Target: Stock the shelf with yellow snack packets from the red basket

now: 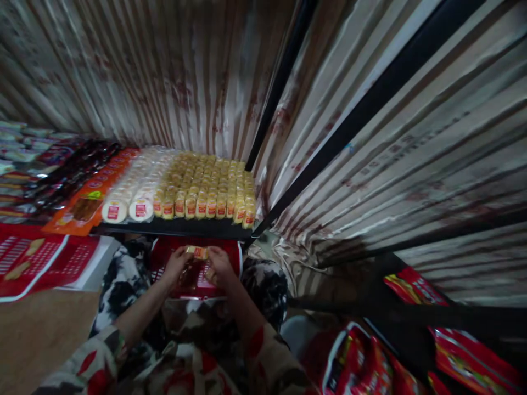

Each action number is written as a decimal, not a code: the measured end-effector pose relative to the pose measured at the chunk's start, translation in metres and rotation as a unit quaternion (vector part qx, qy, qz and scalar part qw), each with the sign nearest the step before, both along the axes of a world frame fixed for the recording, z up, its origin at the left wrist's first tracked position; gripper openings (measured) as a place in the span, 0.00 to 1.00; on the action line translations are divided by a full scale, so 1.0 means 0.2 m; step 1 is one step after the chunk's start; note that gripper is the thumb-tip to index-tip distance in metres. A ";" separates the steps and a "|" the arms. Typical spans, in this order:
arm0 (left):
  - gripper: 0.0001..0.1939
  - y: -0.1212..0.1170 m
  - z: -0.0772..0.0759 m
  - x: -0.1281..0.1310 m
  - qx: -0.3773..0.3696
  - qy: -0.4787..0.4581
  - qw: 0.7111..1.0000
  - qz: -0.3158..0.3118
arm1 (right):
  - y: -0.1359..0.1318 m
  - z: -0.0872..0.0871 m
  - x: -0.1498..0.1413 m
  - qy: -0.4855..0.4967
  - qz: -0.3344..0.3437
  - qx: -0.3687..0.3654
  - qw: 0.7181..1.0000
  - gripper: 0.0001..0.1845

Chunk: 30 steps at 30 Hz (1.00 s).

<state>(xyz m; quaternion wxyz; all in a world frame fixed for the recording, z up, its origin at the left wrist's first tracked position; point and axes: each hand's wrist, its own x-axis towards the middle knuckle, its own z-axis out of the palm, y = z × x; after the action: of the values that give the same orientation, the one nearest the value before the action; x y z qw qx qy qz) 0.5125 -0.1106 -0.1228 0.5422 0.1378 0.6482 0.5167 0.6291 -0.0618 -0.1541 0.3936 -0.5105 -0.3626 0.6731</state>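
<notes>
Between both hands is a small yellow wrapped snack packet [196, 252] with a red label. My left hand [178, 264] grips its left end, and my right hand [220, 265] grips its right end. Under the hands, at my lap, lies a red patterned bag or basket [164, 251] with a white edge; its inside is dim. Just beyond the hands, rows of similar yellow packets [201, 203] stand on a black shelf [193, 226]. Two rows of white round packets [142, 208] adjoin them on the left.
Left on the shelf lie orange packs [74, 216] and dark packs [78, 170]. A red printed sheet [24, 263] is at far left. Black metal bars [329, 153] slant up on the right before a pleated curtain [185, 71]. Red snack bags [366, 362] lie at lower right.
</notes>
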 end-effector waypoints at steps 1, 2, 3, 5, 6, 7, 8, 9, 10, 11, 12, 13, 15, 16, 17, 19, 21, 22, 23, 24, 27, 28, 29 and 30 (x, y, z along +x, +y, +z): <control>0.15 0.00 0.01 0.00 0.002 0.011 1.000 -0.015 | 0.01 0.01 0.01 0.000 -0.006 -0.002 1.000 0.20; 0.16 0.00 0.03 -0.01 0.000 0.019 0.999 -0.030 | 0.01 0.02 0.01 -0.001 -0.011 -0.002 1.000 0.21; 0.16 0.00 0.04 -0.01 -0.001 0.024 0.999 -0.044 | 0.02 0.03 0.02 -0.001 -0.020 -0.003 1.000 0.21; 0.18 0.00 0.05 0.00 -0.006 0.025 0.998 -0.063 | 0.04 0.05 0.03 0.004 -0.034 -0.006 0.999 0.21; 0.19 0.01 0.06 0.00 -0.007 0.021 0.998 -0.065 | 0.05 0.06 0.04 0.007 -0.039 -0.007 0.999 0.20; 0.19 0.02 0.07 0.01 -0.005 0.017 0.998 -0.064 | 0.07 0.06 0.04 0.008 -0.040 -0.007 0.999 0.20; 0.20 0.03 0.07 0.01 -0.001 0.016 0.998 -0.060 | 0.07 0.07 0.04 0.007 -0.037 -0.006 0.999 0.20; 0.20 0.05 0.08 0.02 0.006 0.017 0.998 -0.056 | 0.08 0.07 0.05 0.004 -0.029 -0.002 1.000 0.19; 0.21 0.06 0.09 0.03 0.014 0.021 0.998 -0.052 | 0.09 0.08 0.05 -0.002 -0.020 0.004 1.000 0.19; 0.21 0.08 0.10 0.03 0.025 0.027 0.998 -0.052 | 0.09 0.08 0.05 -0.009 -0.014 0.013 1.000 0.18; 0.22 0.09 0.11 0.03 0.036 0.035 0.997 -0.054 | 0.09 0.08 0.05 -0.015 -0.011 0.025 1.000 0.17; 0.22 0.10 0.12 0.03 0.043 0.043 0.996 -0.058 | 0.08 0.09 0.05 -0.021 -0.009 0.039 0.999 0.16; 0.21 0.12 0.14 0.01 0.046 0.058 0.994 -0.079 | 0.08 0.09 0.05 -0.036 -0.012 0.071 0.997 0.15; 0.21 0.12 0.15 0.00 0.040 0.064 0.993 -0.096 | 0.08 0.09 0.06 -0.044 -0.013 0.088 0.995 0.14; 0.21 0.13 0.16 -0.02 0.033 0.069 0.990 -0.116 | 0.08 0.09 0.06 -0.053 -0.012 0.103 0.993 0.14; 0.22 0.13 0.18 -0.04 0.022 0.084 0.983 -0.161 | 0.09 0.11 0.07 -0.078 -0.006 0.130 0.988 0.16; 0.23 0.13 0.18 -0.06 0.023 0.114 0.974 -0.195 | 0.11 0.13 0.07 -0.104 0.001 0.152 0.983 0.17; 0.22 0.13 0.19 -0.06 0.029 0.135 0.969 -0.206 | 0.12 0.14 0.08 -0.114 0.006 0.160 0.980 0.17; 0.22 0.14 0.19 -0.05 0.038 0.156 0.963 -0.214 | 0.14 0.16 0.08 -0.120 0.009 0.167 0.979 0.18; 0.21 0.16 0.19 -0.04 0.047 0.174 0.959 -0.218 | 0.15 0.18 0.08 -0.122 0.010 0.174 0.977 0.19; 0.21 0.21 0.19 0.01 0.077 0.180 0.961 -0.197 | 0.19 0.24 0.08 -0.114 -0.007 0.206 0.972 0.22; 0.21 0.23 0.19 0.03 0.088 0.168 0.965 -0.182 | 0.19 0.27 0.08 -0.111 -0.019 0.220 0.969 0.23; 0.22 0.26 0.18 0.05 0.098 0.157 0.969 -0.166 | 0.19 0.29 0.08 -0.112 -0.033 0.236 0.965 0.25; 0.22 0.28 0.18 0.07 0.108 0.150 0.971 -0.152 | 0.19 0.31 0.09 -0.118 -0.046 0.253 0.959 0.26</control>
<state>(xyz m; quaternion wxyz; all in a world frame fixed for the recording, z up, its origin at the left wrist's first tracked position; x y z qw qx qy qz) 0.5264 -0.0538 -0.0861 0.4931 0.3681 0.6340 0.4684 0.6463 -0.0242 -0.0928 0.4951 -0.4856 -0.5411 0.4756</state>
